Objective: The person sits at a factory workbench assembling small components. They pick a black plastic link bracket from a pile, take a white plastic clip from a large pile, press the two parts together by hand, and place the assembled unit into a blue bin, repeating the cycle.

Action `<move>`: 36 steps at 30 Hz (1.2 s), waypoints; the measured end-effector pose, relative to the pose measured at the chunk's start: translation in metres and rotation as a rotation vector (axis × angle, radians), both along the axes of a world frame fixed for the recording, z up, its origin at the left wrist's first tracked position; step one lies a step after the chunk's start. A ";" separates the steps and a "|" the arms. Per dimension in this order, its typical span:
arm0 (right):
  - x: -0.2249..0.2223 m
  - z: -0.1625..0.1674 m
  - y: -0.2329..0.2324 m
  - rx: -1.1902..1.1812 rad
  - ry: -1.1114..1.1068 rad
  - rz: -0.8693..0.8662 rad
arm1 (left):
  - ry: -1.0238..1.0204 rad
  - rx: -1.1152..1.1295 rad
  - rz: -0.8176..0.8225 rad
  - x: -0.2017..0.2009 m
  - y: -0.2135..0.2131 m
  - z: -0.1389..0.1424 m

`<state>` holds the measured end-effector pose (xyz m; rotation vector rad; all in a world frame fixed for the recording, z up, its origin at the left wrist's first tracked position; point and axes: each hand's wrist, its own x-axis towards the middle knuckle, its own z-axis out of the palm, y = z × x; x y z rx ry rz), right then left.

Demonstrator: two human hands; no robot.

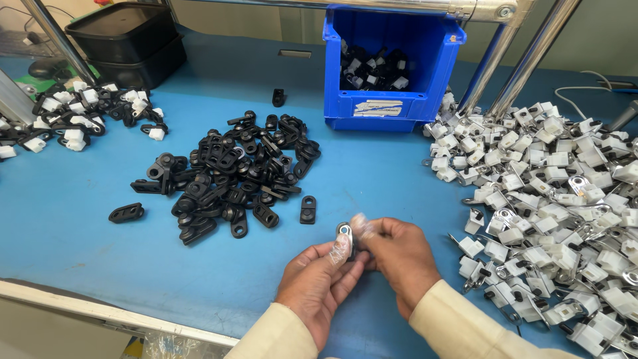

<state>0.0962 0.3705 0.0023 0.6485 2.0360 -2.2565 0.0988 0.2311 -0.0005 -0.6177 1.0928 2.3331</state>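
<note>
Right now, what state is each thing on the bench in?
Left hand: pinching a small part.
Right hand: gripping the same part.
Small part: held above the table.
Black pieces: loose heap.
White pieces: loose heap.
Blue bin: open, partly filled.
Black trays: stacked.

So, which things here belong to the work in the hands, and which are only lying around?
In use:
- left hand and right hand, pinching one small black and metal part together
- black pieces pile
- white and metal pieces pile

Lying about:
- blue bin with joined parts
- black trays
- joined parts heap, far left
</note>
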 end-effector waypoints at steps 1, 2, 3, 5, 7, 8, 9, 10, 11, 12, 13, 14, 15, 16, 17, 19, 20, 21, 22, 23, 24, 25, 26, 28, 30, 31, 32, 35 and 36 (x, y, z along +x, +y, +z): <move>0.001 -0.001 -0.002 0.068 0.008 0.002 | 0.004 -0.011 -0.005 0.001 0.001 -0.001; 0.000 -0.002 -0.004 0.135 0.016 0.005 | 0.008 -0.023 -0.011 0.001 0.002 -0.003; -0.001 -0.003 -0.005 0.202 0.025 0.006 | 0.012 -0.035 -0.017 0.001 0.003 -0.004; -0.003 -0.005 -0.007 0.237 0.001 -0.045 | 0.022 -0.024 0.002 -0.001 0.005 -0.006; -0.005 -0.007 -0.005 0.204 0.014 -0.041 | 0.020 -0.003 0.014 -0.003 0.006 -0.008; -0.005 -0.007 -0.003 0.152 0.038 -0.013 | 0.012 0.012 0.015 -0.005 0.005 -0.009; -0.004 -0.008 -0.002 0.101 0.061 0.013 | 0.004 0.027 0.015 -0.006 0.004 -0.010; -0.001 -0.010 -0.002 0.121 0.073 0.041 | 0.004 0.023 0.024 -0.007 0.005 -0.011; 0.004 -0.012 -0.002 0.142 0.085 0.071 | 0.003 0.019 0.036 -0.009 0.006 -0.012; 0.009 -0.014 -0.003 0.162 0.097 0.102 | 0.003 0.016 0.048 -0.010 0.007 -0.012; 0.016 -0.016 -0.004 0.357 0.234 0.119 | 0.001 -0.005 0.047 -0.009 0.008 -0.013; 0.025 -0.019 -0.006 0.552 0.371 0.136 | -0.001 -0.026 0.046 -0.009 0.008 -0.014; 0.033 -0.022 -0.007 0.748 0.508 0.152 | -0.003 -0.047 0.044 -0.008 0.009 -0.015; 0.038 -0.023 -0.004 0.813 0.525 0.193 | -0.001 -0.042 0.035 -0.008 0.008 -0.015; 0.045 -0.024 0.000 0.877 0.542 0.236 | 0.000 -0.037 0.029 -0.009 0.008 -0.016; 0.051 -0.023 0.007 0.938 0.636 0.282 | 0.014 -0.022 0.006 -0.010 0.006 -0.016; 0.051 -0.023 0.010 0.932 0.715 0.286 | 0.025 -0.011 -0.010 -0.012 0.005 -0.015; 0.050 -0.022 0.011 0.924 0.794 0.290 | 0.036 -0.002 -0.024 -0.013 0.004 -0.014; 0.047 -0.021 0.011 0.688 0.542 0.189 | 0.018 -0.007 -0.036 -0.013 0.003 -0.013; 0.039 -0.020 0.012 0.450 0.292 0.090 | 0.001 -0.012 -0.049 -0.013 0.002 -0.012; 0.032 -0.017 0.012 0.210 0.044 -0.010 | -0.017 -0.017 -0.062 -0.011 0.002 -0.011; 0.027 -0.015 0.012 0.199 0.014 0.008 | -0.004 -0.024 -0.090 -0.008 0.001 -0.009; 0.023 -0.013 0.013 0.188 -0.015 0.027 | 0.009 -0.032 -0.117 -0.006 0.001 -0.008; 0.014 -0.008 0.014 0.185 -0.075 0.059 | 0.020 -0.040 -0.149 -0.004 0.000 -0.004; 0.005 -0.003 0.016 0.202 -0.138 0.089 | 0.017 -0.041 -0.155 -0.004 0.000 -0.001; 0.004 -0.003 0.015 0.206 -0.125 0.080 | 0.019 -0.059 -0.132 -0.003 0.002 0.000; 0.002 -0.002 0.014 0.211 -0.112 0.070 | 0.022 -0.077 -0.111 -0.003 0.005 0.000; 0.000 -0.003 0.009 0.167 -0.105 -0.001 | 0.013 -0.088 -0.056 -0.003 0.009 -0.001; 0.001 -0.004 0.008 0.142 -0.109 -0.034 | 0.006 -0.086 -0.041 -0.004 0.010 -0.002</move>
